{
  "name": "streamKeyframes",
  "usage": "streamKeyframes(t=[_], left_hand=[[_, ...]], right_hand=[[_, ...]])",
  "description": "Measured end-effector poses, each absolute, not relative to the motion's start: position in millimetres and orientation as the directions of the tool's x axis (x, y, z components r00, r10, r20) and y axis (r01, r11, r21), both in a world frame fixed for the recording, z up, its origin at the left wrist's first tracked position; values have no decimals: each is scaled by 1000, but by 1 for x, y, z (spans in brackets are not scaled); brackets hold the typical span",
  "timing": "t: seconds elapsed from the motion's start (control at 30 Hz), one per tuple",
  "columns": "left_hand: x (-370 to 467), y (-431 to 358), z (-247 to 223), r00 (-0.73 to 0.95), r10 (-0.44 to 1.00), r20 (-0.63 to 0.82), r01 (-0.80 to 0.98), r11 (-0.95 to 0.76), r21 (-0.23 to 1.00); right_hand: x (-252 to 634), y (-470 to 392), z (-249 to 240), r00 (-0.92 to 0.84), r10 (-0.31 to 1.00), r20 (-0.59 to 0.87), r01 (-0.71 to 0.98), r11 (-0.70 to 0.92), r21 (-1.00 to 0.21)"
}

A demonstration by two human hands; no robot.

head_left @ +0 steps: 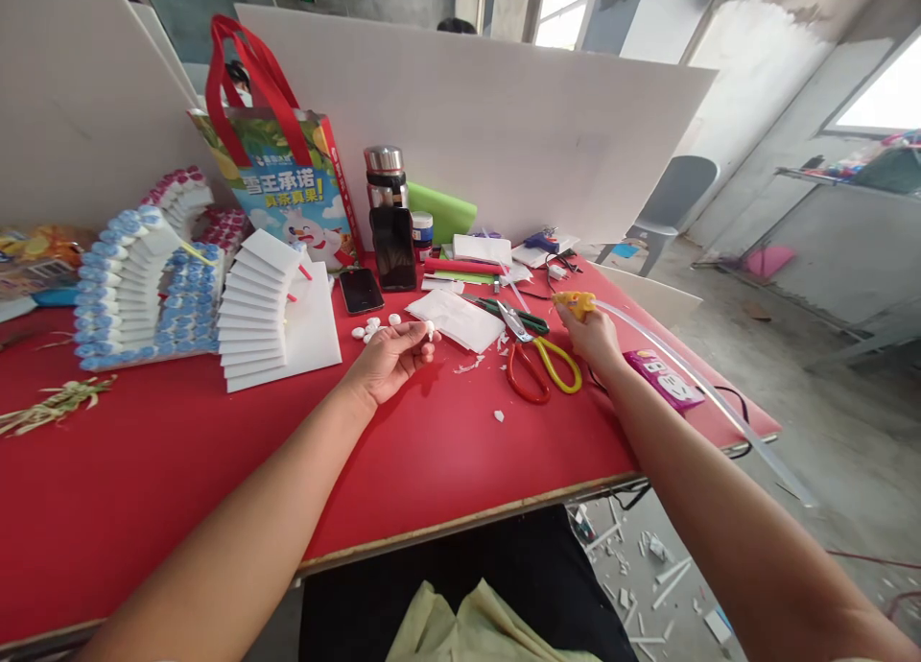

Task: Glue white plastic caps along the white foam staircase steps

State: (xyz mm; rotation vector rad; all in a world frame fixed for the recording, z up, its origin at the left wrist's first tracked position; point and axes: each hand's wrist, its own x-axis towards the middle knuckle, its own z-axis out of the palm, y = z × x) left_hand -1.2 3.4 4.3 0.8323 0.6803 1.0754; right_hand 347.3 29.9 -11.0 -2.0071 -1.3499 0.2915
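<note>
Between the thumb and fingertips of my left hand (398, 362) is a small white rounded piece (430, 329). Several more white rounded pieces (372, 327) lie on the red table just behind that hand. My right hand (591, 336) is wrapped round a yellow hot glue gun (574, 303), partly hidden by the fingers, with a long clear glue stick (691, 365) trailing out of its back to the right. A folded white paper stack (458, 320) lies between the hands. Scissors with red and yellow handles (531, 345) rest near my right hand.
Left on the table (374, 489) stand a stepped white foam model (251, 321) and a blue-and-white one (144, 288). Behind are a gift bag (288, 182), a phone leaning on a thermos (386, 168), and another phone (361, 291). A purple packet (662, 379) lies by my right forearm.
</note>
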Motion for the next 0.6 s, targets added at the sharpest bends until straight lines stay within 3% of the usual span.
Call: streamKeyframes(t=[0.33,0.6], left_hand=[[0,3,4,338,939,-70,-487,237,841],[3,1,4,364,930,-59,-498,248,831]], right_hand=[[350,22,-10,388,910,147,850,-292,-438],[343,-20,5,270,959,82,939,-243,-245]])
